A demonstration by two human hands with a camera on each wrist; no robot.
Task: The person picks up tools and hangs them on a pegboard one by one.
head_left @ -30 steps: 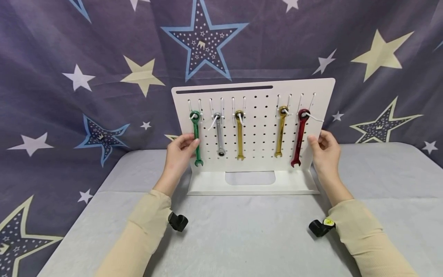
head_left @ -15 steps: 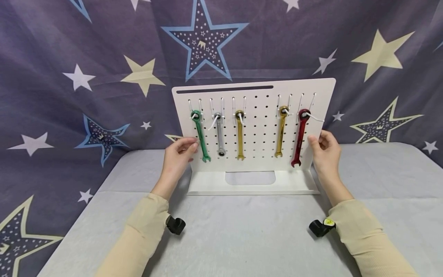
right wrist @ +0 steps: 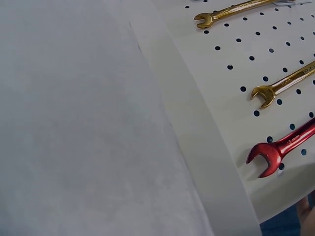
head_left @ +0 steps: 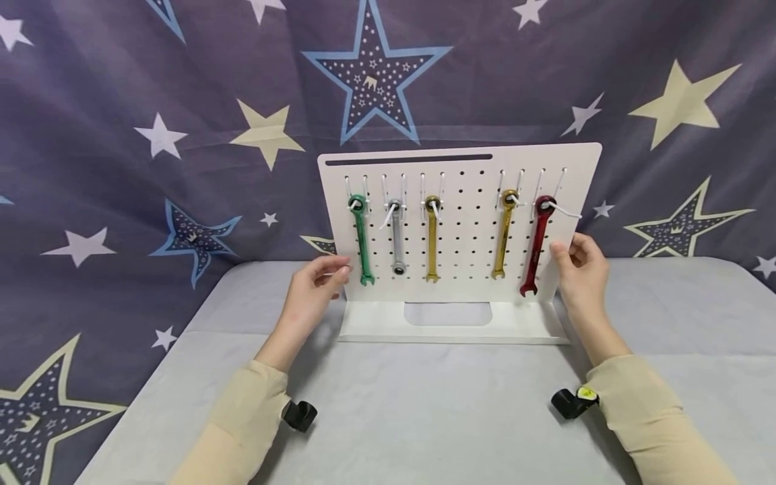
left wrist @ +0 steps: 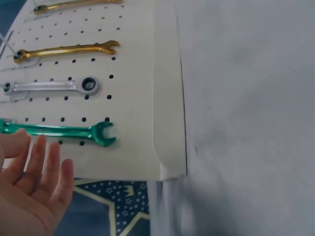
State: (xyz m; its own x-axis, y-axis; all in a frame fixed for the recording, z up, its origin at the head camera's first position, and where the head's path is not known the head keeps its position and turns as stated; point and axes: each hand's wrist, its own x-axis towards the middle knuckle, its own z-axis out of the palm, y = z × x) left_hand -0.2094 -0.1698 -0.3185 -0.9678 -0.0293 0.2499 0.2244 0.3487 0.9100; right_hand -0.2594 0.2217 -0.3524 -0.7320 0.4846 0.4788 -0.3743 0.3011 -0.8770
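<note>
A white pegboard (head_left: pixel 461 292) stands upright on its base, with several ratchet wrenches hanging from white hooks. My left hand (head_left: pixel 310 291) is by the board's left edge, below and left of the green wrench (head_left: pixel 363 244). In the left wrist view its fingers are extended beside that wrench, apparently holding nothing. My right hand (head_left: pixel 585 279) grips the board's right edge, thumb in front and fingers behind, close to the red wrench (head_left: pixel 536 249). Between them hang a silver wrench (head_left: pixel 397 237), a gold wrench (head_left: pixel 432 242) and another gold wrench (head_left: pixel 504 236).
The pegboard rests toward the back of a table with a pale grey cover (head_left: pixel 448 417). Close behind hangs a dark star-patterned curtain (head_left: pixel 200 87). The board's base (head_left: pixel 376 327) has a lip along the front and a cutout in the middle.
My left hand has drawn off the green wrench, moving left and down. The green wrench's lower end has swung right. My right hand keeps its grip on the board, and the head view has shifted slightly.
</note>
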